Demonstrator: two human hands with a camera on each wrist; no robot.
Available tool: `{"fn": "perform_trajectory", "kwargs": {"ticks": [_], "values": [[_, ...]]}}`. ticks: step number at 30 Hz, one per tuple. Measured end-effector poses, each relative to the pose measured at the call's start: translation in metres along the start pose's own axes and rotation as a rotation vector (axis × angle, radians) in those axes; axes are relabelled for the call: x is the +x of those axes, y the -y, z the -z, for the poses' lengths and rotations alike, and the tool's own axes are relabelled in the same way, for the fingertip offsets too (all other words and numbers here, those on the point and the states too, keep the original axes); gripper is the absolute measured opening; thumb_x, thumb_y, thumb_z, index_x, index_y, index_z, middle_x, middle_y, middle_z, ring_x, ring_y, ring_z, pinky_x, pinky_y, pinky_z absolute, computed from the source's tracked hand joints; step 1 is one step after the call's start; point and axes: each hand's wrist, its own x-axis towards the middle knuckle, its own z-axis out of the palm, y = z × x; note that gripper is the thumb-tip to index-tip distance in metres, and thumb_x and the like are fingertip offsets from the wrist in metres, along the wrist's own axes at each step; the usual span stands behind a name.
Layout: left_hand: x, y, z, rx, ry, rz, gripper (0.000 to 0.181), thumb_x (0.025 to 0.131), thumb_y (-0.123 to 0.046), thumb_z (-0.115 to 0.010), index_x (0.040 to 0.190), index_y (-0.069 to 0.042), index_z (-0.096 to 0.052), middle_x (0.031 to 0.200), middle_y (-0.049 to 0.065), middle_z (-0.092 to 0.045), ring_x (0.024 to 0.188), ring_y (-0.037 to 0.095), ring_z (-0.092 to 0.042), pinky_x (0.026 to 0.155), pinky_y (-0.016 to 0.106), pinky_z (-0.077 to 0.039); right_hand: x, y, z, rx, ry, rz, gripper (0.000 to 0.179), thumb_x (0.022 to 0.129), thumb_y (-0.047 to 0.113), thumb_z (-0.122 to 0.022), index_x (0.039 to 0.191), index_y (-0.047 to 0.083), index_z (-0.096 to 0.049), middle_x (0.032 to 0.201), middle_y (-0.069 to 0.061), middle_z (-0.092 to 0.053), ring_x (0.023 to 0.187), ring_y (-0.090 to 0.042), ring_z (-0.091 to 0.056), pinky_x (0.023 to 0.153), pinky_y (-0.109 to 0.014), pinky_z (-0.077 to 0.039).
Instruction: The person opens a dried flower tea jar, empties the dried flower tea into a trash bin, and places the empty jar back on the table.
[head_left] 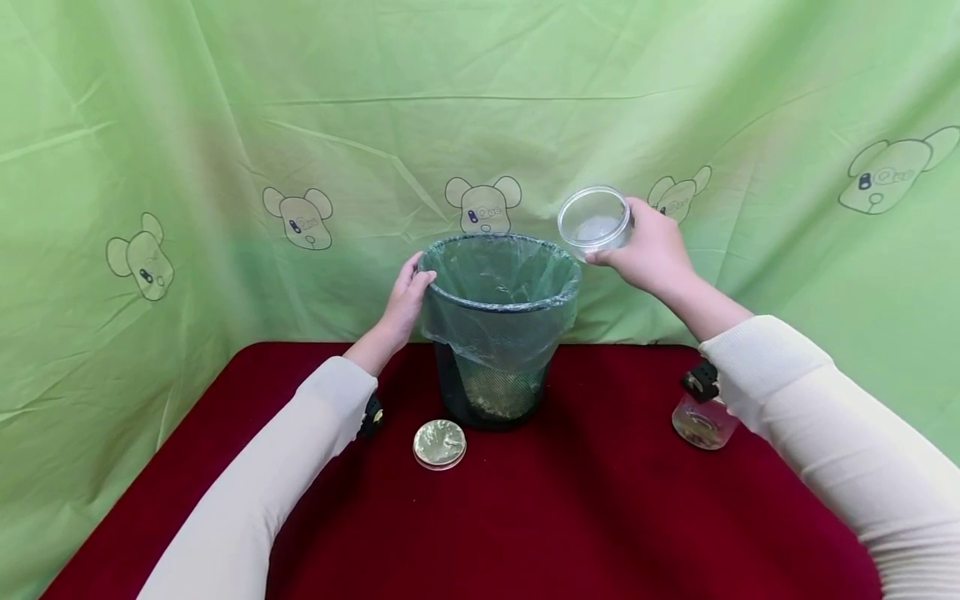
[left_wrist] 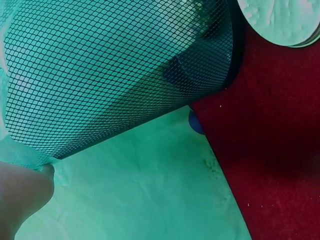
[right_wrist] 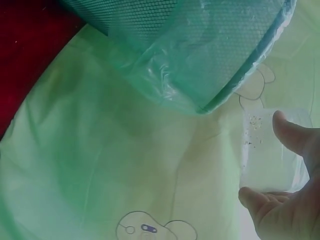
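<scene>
In the head view a black mesh trash bin stands on the table with a thin clear bag lining it and folded over its rim. My left hand grips that rim on the left side. A clear plastic jar is in my right hand, held tilted beside and slightly above the bin's right rim, its uncovered mouth turned toward the head camera. Small crumbs cling inside the jar in the right wrist view. My right thumb and fingers wrap its sides.
Shiny round metallic lids, seemingly stacked, lie in front of the bin. At the right a second clear jar with brownish contents is partly covered by my right wrist. Green curtain hangs behind the dark red tabletop.
</scene>
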Motion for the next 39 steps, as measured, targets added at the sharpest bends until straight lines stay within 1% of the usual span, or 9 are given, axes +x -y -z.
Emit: {"fn": "perform_trajectory", "kwargs": {"ticks": [5, 12, 15, 20, 28, 36, 39], "values": [[0.000, 0.000, 0.000, -0.001, 0.005, -0.005, 0.064, 0.096, -0.015, -0.048, 0.152, 0.001, -0.021, 0.156, 0.014, -0.026, 0.143, 0.024, -0.022, 0.114, 0.032, -0.019, -0.005, -0.009, 0.004, 0.005, 0.021, -0.021, 0.074, 0.075, 0.020, -0.084, 0.134, -0.005, -0.048, 0.122, -0.026, -0.055, 0.110, -0.039, -0.049, 0.093, -0.053, -0.038], [0.000, -0.001, 0.000, 0.007, 0.000, -0.004, 0.065, 0.095, -0.015, -0.048, 0.152, 0.001, -0.021, 0.156, 0.014, -0.025, 0.143, 0.024, -0.021, 0.114, 0.032, -0.018, -0.015, -0.019, 0.007, 0.003, 0.059, -0.050, 0.071, 0.076, 0.024, -0.084, 0.129, -0.008, -0.049, 0.119, -0.027, -0.055, 0.109, -0.040, -0.048, 0.093, -0.055, -0.037], [0.000, -0.001, 0.000, 0.008, -0.004, -0.008, 0.065, 0.095, -0.015, -0.048, 0.152, 0.002, -0.021, 0.156, 0.014, -0.025, 0.143, 0.024, -0.022, 0.114, 0.032, -0.018, -0.020, -0.024, 0.007, 0.005, 0.062, -0.053, 0.070, 0.076, 0.026, -0.084, 0.127, -0.007, -0.049, 0.118, -0.028, -0.056, 0.109, -0.041, -0.049, 0.092, -0.055, -0.037], [-0.001, -0.001, 0.000, 0.015, -0.004, -0.008, 0.065, 0.095, -0.015, -0.048, 0.152, 0.001, -0.021, 0.156, 0.014, -0.025, 0.143, 0.024, -0.021, 0.114, 0.033, -0.018, -0.027, -0.033, 0.002, -0.003, 0.075, -0.076, 0.071, 0.076, 0.030, -0.084, 0.125, -0.008, -0.049, 0.118, -0.028, -0.056, 0.108, -0.041, -0.050, 0.091, -0.055, -0.038], [-0.002, 0.000, -0.001, 0.022, -0.001, -0.006, 0.064, 0.095, -0.016, -0.048, 0.152, 0.000, -0.022, 0.156, 0.013, -0.026, 0.143, 0.025, -0.022, 0.114, 0.034, -0.019, -0.038, -0.043, -0.005, 0.000, 0.132, -0.131, 0.073, 0.078, 0.034, -0.082, 0.124, -0.010, -0.047, 0.117, -0.029, -0.055, 0.106, -0.041, -0.050, 0.089, -0.054, -0.040], [-0.002, -0.001, -0.001, 0.016, -0.003, -0.014, 0.064, 0.095, -0.016, -0.048, 0.151, 0.001, -0.023, 0.155, 0.014, -0.028, 0.142, 0.025, -0.024, 0.114, 0.034, -0.020, -0.049, -0.051, -0.013, 0.008, 0.168, -0.139, 0.070, 0.078, 0.032, -0.081, 0.121, -0.011, -0.048, 0.113, -0.028, -0.056, 0.104, -0.040, -0.051, 0.089, -0.053, -0.040], [-0.002, -0.001, -0.001, 0.011, -0.003, -0.012, 0.064, 0.095, -0.015, -0.047, 0.151, 0.001, -0.022, 0.155, 0.014, -0.028, 0.143, 0.024, -0.023, 0.114, 0.033, -0.019, -0.052, -0.053, -0.016, 0.027, 0.185, -0.152, 0.070, 0.079, 0.032, -0.081, 0.122, -0.011, -0.047, 0.114, -0.028, -0.055, 0.106, -0.041, -0.050, 0.090, -0.053, -0.040]]}}
